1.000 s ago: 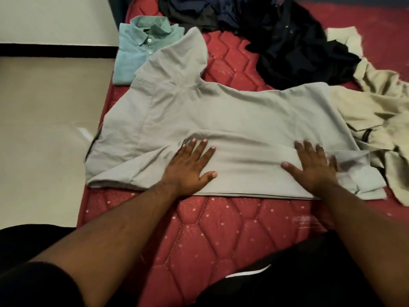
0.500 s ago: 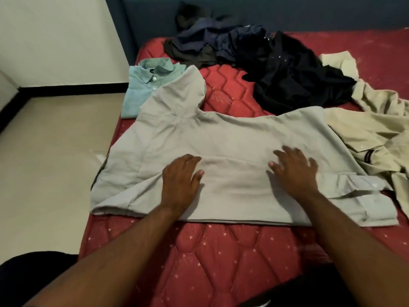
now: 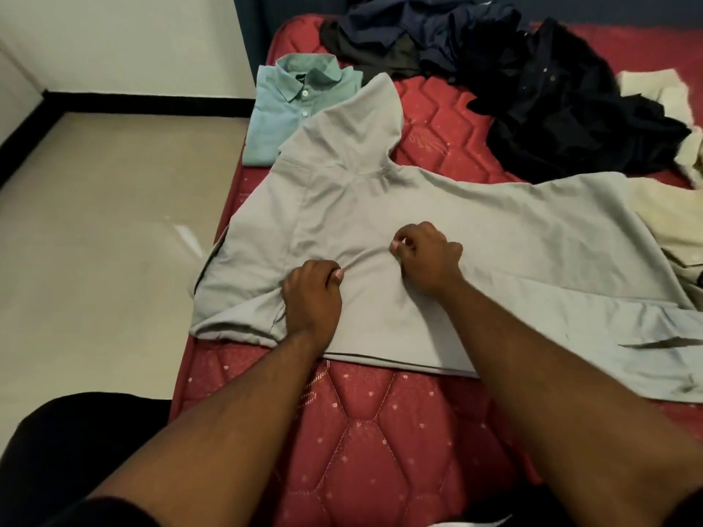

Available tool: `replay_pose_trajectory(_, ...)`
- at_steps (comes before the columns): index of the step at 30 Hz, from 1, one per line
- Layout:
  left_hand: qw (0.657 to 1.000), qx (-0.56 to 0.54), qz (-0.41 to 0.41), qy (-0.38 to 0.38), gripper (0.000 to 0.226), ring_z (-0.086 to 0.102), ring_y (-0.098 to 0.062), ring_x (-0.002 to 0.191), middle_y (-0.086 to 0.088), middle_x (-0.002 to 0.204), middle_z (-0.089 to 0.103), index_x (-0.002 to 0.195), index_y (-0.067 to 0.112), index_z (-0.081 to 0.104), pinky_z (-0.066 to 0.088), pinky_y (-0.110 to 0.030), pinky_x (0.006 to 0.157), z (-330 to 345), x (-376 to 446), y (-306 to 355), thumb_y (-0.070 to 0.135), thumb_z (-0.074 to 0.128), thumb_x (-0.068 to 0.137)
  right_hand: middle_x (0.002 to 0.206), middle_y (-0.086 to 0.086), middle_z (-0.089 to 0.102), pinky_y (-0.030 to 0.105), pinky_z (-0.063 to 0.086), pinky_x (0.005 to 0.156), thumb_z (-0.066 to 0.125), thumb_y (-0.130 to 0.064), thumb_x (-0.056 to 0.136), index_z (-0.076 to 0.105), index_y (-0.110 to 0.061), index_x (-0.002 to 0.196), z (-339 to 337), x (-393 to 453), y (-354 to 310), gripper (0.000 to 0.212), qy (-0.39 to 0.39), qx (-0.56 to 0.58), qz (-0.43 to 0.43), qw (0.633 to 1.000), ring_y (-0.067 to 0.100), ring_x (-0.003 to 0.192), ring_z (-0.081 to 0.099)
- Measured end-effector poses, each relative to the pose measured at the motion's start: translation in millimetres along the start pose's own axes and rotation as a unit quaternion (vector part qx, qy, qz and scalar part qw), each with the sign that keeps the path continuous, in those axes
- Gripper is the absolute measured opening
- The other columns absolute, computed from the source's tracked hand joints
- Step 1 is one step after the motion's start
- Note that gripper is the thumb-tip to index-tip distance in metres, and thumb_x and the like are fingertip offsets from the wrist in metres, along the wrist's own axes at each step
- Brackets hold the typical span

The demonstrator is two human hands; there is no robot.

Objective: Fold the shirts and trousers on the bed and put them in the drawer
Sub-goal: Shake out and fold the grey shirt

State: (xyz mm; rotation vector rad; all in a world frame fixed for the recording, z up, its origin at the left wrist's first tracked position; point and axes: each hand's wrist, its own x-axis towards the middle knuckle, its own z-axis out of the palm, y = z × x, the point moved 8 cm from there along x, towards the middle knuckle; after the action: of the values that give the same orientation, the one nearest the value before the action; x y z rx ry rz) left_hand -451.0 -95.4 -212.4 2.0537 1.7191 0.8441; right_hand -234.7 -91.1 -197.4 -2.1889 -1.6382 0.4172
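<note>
The grey shirt (image 3: 437,207) is laid flat across the near part of the bed (image 3: 380,431), one sleeve extended toward the far side. The cloth near its middle is pinched by both hands: a small ridge of fabric is gripped between the curled fingers and thumb of the left hand (image 3: 312,294), and the same ridge is gripped by the right hand (image 3: 428,256). This hold is judged to serve as the start of a fold line, so that the body can be lifted and doubled evenly.

One folded green shirt (image 3: 293,104) is placed at the far left corner of the bed, partly under the grey sleeve. One dark heap of clothes (image 3: 532,81) and one cream garment (image 3: 669,222) are left unfolded. No drawer is visible.
</note>
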Motion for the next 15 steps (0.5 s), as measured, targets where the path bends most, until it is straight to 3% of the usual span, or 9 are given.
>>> replay_pose_trajectory(3,0.998,0.059,0.032,0.022,0.019,0.055,-0.026,0.108,0.003,0.114,0.063,0.108,0.025,0.065,0.035,-0.043,0.090,-9,-5,21,0.023,0.059,0.090,0.124,-0.006,0.056,0.041,0.027,0.096,0.044,-0.050,0.090,0.059,-0.031,0.120,-24,-41,-18,0.038,0.132,-0.023,-0.067,0.989,0.017,0.120,0.050)
replay_pose_trajectory(5,0.982,0.112,0.151,-0.003,0.030,0.050,-0.020,0.124,0.005,0.131,0.058,0.121,0.027,0.062,0.031,-0.044,0.100,-1,-19,49,0.029,0.055,0.091,0.134,-0.004,0.054,0.045,0.025,0.101,0.039,-0.054,0.090,0.056,-0.030,0.128,-16,-72,-11,0.048,0.132,-0.093,-0.111,0.981,0.018,0.127,0.048)
replay_pose_trajectory(6,0.969,0.136,0.196,-0.063,0.037,0.045,-0.020,0.132,0.004,0.140,0.053,0.129,0.028,0.058,0.026,-0.046,0.107,13,-28,56,0.037,0.049,0.094,0.141,-0.002,0.050,0.048,0.023,0.105,0.036,-0.060,0.090,0.052,-0.030,0.133,-6,-84,1,0.055,0.095,-0.137,-0.114,0.979,0.020,0.133,0.044)
replay_pose_trajectory(9,0.932,0.198,0.204,-0.225,0.061,0.014,-0.017,0.149,0.011,0.160,0.021,0.150,0.038,0.026,0.001,-0.048,0.118,44,-42,34,0.063,0.020,0.094,0.158,-0.001,0.028,0.049,0.013,0.116,0.012,-0.079,0.084,0.031,-0.034,0.149,3,-98,70,0.081,-0.026,-0.209,-0.062,0.976,0.023,0.145,0.025)
replay_pose_trajectory(11,0.925,0.216,0.198,-0.241,0.066,0.004,-0.016,0.150,0.013,0.162,0.011,0.152,0.041,0.016,-0.004,-0.049,0.119,46,-40,24,0.067,0.013,0.092,0.161,-0.005,0.015,0.052,0.006,0.117,0.006,-0.084,0.081,0.016,-0.039,0.152,-25,-94,128,0.085,-0.036,-0.225,0.028,0.973,0.023,0.148,0.013)
replay_pose_trajectory(13,0.922,0.243,0.194,-0.233,0.064,0.004,-0.018,0.151,0.010,0.163,0.009,0.153,0.037,0.016,-0.012,-0.054,0.115,41,-41,36,0.062,0.017,0.094,0.163,-0.004,0.002,0.058,-0.003,0.116,0.008,-0.084,0.082,0.005,-0.039,0.153,-53,-102,167,0.084,-0.028,-0.213,0.149,0.965,0.024,0.149,-0.001)
replay_pose_trajectory(15,0.923,0.240,0.228,-0.195,0.062,0.017,-0.021,0.149,0.002,0.161,0.021,0.152,0.026,0.029,-0.007,-0.058,0.115,43,-50,74,0.052,0.026,0.096,0.163,0.001,0.000,0.060,-0.005,0.114,0.011,-0.079,0.087,0.006,-0.033,0.154,-50,-107,150,0.082,-0.010,-0.198,0.141,0.970,0.026,0.149,-0.004)
